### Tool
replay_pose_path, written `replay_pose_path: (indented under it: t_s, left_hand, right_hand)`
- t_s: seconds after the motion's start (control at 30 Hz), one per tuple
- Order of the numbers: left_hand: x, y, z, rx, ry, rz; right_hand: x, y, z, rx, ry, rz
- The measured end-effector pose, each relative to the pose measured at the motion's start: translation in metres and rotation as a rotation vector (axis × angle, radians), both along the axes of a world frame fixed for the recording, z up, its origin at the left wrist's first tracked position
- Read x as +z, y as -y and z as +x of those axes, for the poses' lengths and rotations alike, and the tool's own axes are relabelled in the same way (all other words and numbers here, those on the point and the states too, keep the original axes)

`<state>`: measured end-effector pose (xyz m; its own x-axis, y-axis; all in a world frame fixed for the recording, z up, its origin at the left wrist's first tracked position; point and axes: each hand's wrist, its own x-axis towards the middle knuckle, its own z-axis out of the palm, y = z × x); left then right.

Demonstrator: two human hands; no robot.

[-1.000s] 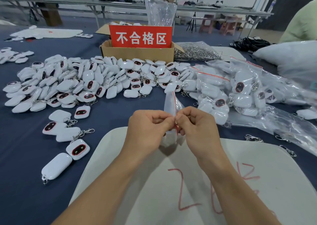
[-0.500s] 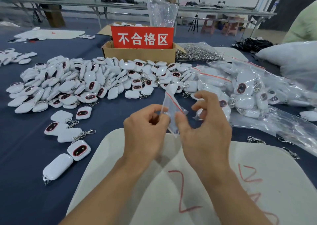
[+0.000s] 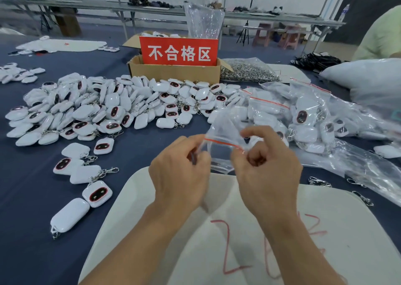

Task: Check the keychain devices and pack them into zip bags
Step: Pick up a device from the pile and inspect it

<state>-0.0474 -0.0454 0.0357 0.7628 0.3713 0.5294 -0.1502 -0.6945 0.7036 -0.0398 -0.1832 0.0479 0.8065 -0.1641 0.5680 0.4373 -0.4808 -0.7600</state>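
Both hands are up over the white pad, with a clear zip bag stretched between them. The left hand pinches one end of the red-striped mouth, and the right hand pinches the other end with its fingers curled in. To my eye this is the opening of the bag. To do it well, put thumb and forefinger on opposite lips rather than on both layers together and peel them apart at the middle of the strip. Then one hand can hold the mouth wide while the other reaches for a device. The nearest loose keychain devices lie on the table just left of the left hand, handier than the big heap beyond it. Each dark face wants a look before it goes in. The cardboard box under the red sign, straight ahead of the hands, is presumably for rejects. Packed bags pile up beyond the right hand. I can't make out whether the seal is already parted, since the film is blurred and the fingertips are tucked behind the knuckles. The bag looks empty, but clear plastic over all that clutter leaves it uncertain.
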Motion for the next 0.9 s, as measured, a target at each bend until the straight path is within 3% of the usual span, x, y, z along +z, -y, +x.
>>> replay_pose_path:
  t_s: [0.07, 0.13, 0.2, 0.33, 0.43, 0.57, 0.63, 0.77, 0.83, 0.9]
  left_hand:
    - [-0.002, -0.006, 0.005, -0.063, -0.041, -0.150]
    - [-0.002, -0.012, 0.008, -0.117, -0.113, -0.307]
    - [-0.003, -0.017, 0.014, -0.114, -0.209, -0.416]
    - [-0.002, -0.023, 0.020, -0.224, -0.320, -0.627]
    - [-0.001, -0.031, 0.021, -0.330, -0.308, -0.750]
    - [-0.004, -0.037, 0.025, -0.205, -0.195, -0.613]
    - [-0.008, -0.036, 0.026, -0.147, -0.182, -0.484]
    - [-0.011, -0.027, 0.020, -0.186, -0.216, -0.490]
    - [-0.008, -0.035, 0.018, -0.117, -0.229, -0.503]
    - [-0.001, -0.055, 0.023, -0.018, -0.282, -0.384]
  right_hand:
    - [0.003, -0.005, -0.004, 0.169, -0.020, 0.021]
    - [0.007, -0.004, -0.004, 0.200, -0.015, 0.069]
    - [0.012, 0.003, -0.004, 0.177, 0.002, -0.076]
    - [0.009, -0.002, -0.001, 0.363, -0.127, -0.534]
    - [0.002, -0.011, 0.003, 0.324, -0.077, -0.485]
    - [-0.002, -0.009, 0.004, 0.115, 0.047, -0.396]
    - [-0.004, -0.004, 0.005, 0.049, -0.027, -0.420]
    - [-0.002, 0.009, 0.008, -0.030, -0.201, -0.472]
    - [0.001, 0.015, 0.010, -0.047, -0.298, -0.570]
    - [0.002, 0.020, 0.012, -0.023, -0.365, -0.652]
